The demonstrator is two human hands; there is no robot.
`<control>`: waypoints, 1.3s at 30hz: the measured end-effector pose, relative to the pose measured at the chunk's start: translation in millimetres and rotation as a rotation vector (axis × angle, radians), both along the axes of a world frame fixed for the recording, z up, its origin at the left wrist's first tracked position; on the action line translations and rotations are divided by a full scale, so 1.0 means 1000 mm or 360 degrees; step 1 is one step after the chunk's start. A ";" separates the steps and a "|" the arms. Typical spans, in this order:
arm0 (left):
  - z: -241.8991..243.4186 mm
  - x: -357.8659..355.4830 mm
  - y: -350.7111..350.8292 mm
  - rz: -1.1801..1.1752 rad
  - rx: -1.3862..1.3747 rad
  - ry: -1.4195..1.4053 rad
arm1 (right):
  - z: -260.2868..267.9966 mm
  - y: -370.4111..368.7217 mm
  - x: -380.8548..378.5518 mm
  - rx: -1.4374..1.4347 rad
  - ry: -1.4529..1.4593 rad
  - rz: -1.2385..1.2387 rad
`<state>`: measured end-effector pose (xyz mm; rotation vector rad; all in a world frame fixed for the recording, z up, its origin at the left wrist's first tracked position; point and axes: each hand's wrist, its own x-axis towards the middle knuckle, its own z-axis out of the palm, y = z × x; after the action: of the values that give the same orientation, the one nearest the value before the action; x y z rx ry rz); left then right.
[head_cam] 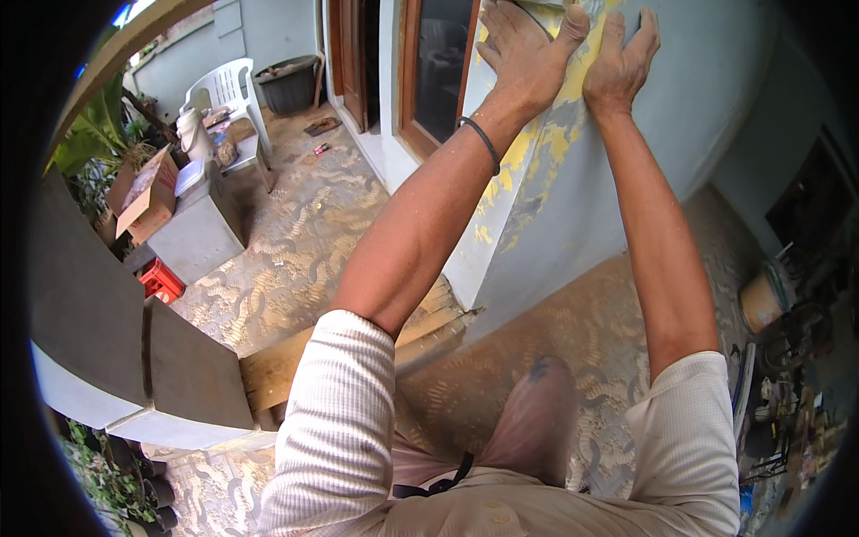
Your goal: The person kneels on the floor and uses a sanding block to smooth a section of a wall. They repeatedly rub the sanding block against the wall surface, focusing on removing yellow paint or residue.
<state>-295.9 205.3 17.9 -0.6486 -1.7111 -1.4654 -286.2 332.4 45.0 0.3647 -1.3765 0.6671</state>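
Note:
At the top of the head view, my left hand (527,64) is raised to a wall corner with patches of yellow and grey where the pale paint is gone (513,158). Its fingers are spread, with the thumb apart. A pale edge shows above it, cut off by the picture's rim; whether the hand grips it cannot be told. To its right, my right hand (621,64) rests against the light blue wall (691,87), fingers apart and nothing visible in it. A black band (480,144) circles my left wrist.
A wooden beam (275,376) crosses the patterned tile floor (302,248) below the corner. Left stand a white plastic chair (221,87), a black tub (288,87), a cardboard box (151,194) and a red crate (161,280). Right stands a bucket (762,302) beside clutter.

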 end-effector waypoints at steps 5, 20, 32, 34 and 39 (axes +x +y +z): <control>-0.022 -0.006 -0.015 -0.0024 0.0109 0.0247 | -0.004 -0.005 0.001 0.0028 -0.0027 0.0065; -0.064 0.013 -0.035 -0.0174 0.0546 0.0186 | -0.002 -0.004 0.005 0.0018 -0.0034 0.0075; -0.078 0.002 -0.038 -0.0569 0.0674 0.0388 | 0.000 -0.001 0.000 -0.0024 -0.0006 0.0030; -0.079 0.007 -0.035 -0.0515 0.0657 0.0349 | 0.001 -0.001 0.001 -0.0013 0.0005 0.0032; -0.082 0.030 -0.044 -0.0187 0.0277 0.0049 | 0.000 -0.001 0.002 -0.0005 0.0008 0.0024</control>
<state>-265.7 161.1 -64.2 -0.6829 -1.5234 -1.6563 -284.2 331.4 44.6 0.3747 -1.3687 0.6803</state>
